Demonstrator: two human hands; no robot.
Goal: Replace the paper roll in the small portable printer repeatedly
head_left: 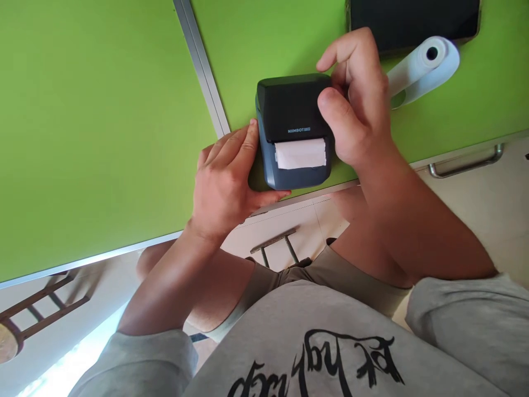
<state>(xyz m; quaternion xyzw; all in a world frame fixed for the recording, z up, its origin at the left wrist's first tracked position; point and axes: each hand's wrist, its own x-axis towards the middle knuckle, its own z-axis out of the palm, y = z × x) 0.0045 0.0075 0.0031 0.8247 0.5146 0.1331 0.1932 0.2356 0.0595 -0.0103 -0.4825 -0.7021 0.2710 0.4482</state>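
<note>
A dark label printer (298,176) marked NIIMBOT sits near the front edge of the green table, its black lid down. From the slot in its front, a short strip of white paper (301,153) sticks out. My left hand (225,179) grips the printer's front left corner, fingers along the side and thumb at the front edge. At the right, my right hand (359,99) holds the printer by its upper right corner, with the thumb over the lid and the index finger bent beside it. Its other fingers are partly hidden.
Behind my right hand lies a partly unrolled white paper roll (433,55). A dark-screened device (413,22) is at the table's far right. A metal strip (202,66) crosses the green tabletop (103,121). Below the front edge are a metal handle (467,165) and a wooden stool (45,309).
</note>
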